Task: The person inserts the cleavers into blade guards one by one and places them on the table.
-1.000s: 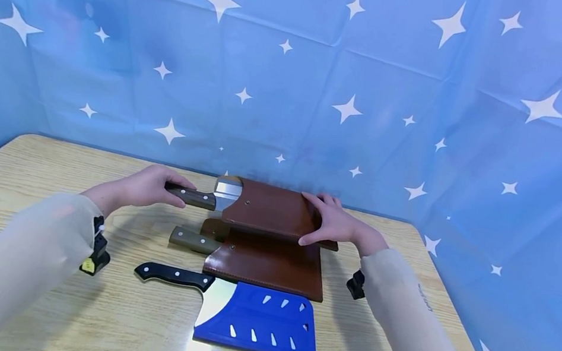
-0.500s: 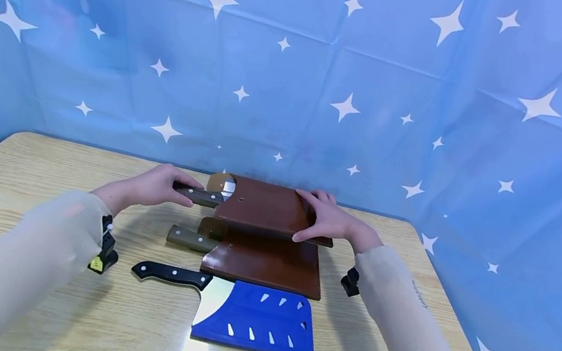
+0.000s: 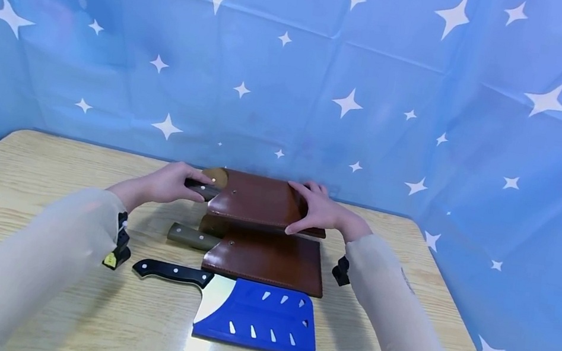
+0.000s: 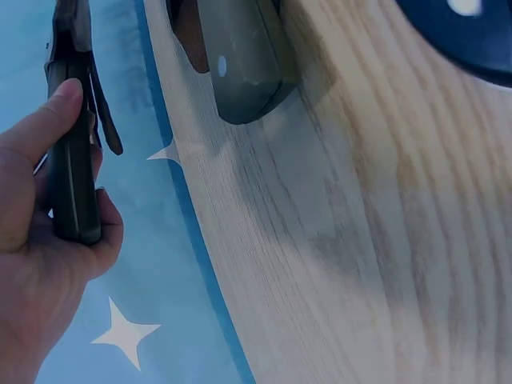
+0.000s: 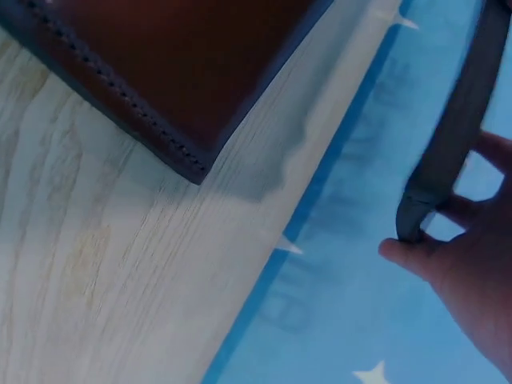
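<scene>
My left hand (image 3: 172,184) grips the dark riveted handle of a cleaver (image 3: 207,191) by its end. The blade is hidden inside a brown leather sheath (image 3: 256,199), whose tan inner flap shows above the handle. My right hand (image 3: 321,212) holds the sheath's far right end, thumb on the near edge and fingers at the far side. In both wrist views, cleaver handle (image 4: 74,176) and sheath (image 5: 452,136) show raised off the table. Just in front lies a second cleaver with an olive handle (image 3: 193,237) in a similar leather sheath (image 3: 269,261).
Nearest to me lies a black-handled cleaver (image 3: 170,271) in a blue slotted blade cover (image 3: 266,317). All lie on a wood-grain table (image 3: 71,170). A blue curtain with white stars (image 3: 294,81) hangs behind the table's back edge and along the right side.
My left hand has moved right, pushing the cleaver's blade into the leather sheath until the metal no longer shows. My right hand and the sheath have shifted slightly left.
</scene>
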The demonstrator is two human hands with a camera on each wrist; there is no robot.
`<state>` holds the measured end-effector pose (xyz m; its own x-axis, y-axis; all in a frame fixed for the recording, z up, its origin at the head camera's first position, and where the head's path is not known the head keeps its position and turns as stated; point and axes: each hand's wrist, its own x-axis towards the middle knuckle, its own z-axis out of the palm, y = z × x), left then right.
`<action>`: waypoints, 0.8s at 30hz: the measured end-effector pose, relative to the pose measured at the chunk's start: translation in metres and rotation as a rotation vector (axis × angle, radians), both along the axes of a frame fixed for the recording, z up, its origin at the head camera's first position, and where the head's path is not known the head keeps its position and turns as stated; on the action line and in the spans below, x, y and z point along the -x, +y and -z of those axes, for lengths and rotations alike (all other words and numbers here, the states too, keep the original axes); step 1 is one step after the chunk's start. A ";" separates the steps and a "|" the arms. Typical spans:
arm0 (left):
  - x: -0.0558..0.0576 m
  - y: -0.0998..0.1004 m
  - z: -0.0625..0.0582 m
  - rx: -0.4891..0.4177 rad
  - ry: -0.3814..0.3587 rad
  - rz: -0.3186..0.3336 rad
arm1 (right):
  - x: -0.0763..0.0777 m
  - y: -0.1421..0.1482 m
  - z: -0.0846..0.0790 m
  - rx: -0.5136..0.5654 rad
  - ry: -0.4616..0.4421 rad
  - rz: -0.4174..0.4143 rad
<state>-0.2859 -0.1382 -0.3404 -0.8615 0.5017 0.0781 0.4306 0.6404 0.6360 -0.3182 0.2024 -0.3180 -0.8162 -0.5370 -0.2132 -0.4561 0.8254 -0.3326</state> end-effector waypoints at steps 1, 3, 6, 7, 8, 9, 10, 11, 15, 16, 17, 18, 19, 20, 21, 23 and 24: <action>0.002 0.001 0.000 0.005 0.003 -0.004 | 0.003 0.000 0.001 0.000 0.006 -0.001; 0.008 0.002 0.001 0.009 0.011 -0.008 | 0.009 0.000 0.004 0.002 0.018 0.002; 0.015 0.005 0.004 0.008 0.018 -0.022 | 0.017 0.001 0.011 0.014 0.027 0.008; 0.017 0.006 0.006 0.011 0.021 -0.024 | 0.019 0.001 0.014 0.013 0.026 0.011; 0.019 0.008 0.008 0.015 0.023 -0.023 | 0.020 0.002 0.017 0.013 0.023 0.016; 0.021 0.009 0.010 0.019 0.018 -0.027 | 0.022 0.003 0.021 0.013 0.018 0.020; 0.022 0.011 0.014 0.024 0.015 -0.027 | 0.024 0.004 0.025 0.012 0.009 0.027; 0.024 0.013 0.017 0.030 0.012 -0.025 | 0.025 0.006 0.029 0.010 0.002 0.034; 0.031 0.018 0.027 0.048 0.003 -0.052 | 0.030 0.008 0.041 0.020 -0.011 0.051; 0.032 0.019 0.029 0.054 0.012 -0.058 | 0.032 0.008 0.042 0.025 -0.012 0.053; 0.034 0.020 0.031 0.062 0.024 -0.061 | 0.033 0.008 0.044 0.025 -0.010 0.054; 0.036 0.020 0.032 0.069 0.034 -0.065 | 0.035 0.007 0.045 0.024 -0.010 0.055; 0.038 0.021 0.034 0.078 0.048 -0.063 | 0.036 0.006 0.046 0.020 -0.011 0.057; 0.040 0.021 0.035 0.085 0.055 -0.062 | 0.038 0.006 0.048 0.012 -0.011 0.058; 0.042 0.021 0.037 0.095 0.067 -0.054 | 0.039 0.005 0.049 0.004 -0.015 0.061; 0.044 0.021 0.039 0.109 0.079 -0.043 | 0.042 0.004 0.051 -0.014 -0.023 0.066; 0.046 0.020 0.040 0.114 0.075 -0.041 | 0.044 0.004 0.053 -0.020 -0.030 0.068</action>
<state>-0.3317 -0.1179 -0.3805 -0.8754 0.4753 0.0874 0.4460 0.7249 0.5250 -0.3618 0.2062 -0.3707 -0.8438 -0.4758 -0.2481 -0.3890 0.8609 -0.3281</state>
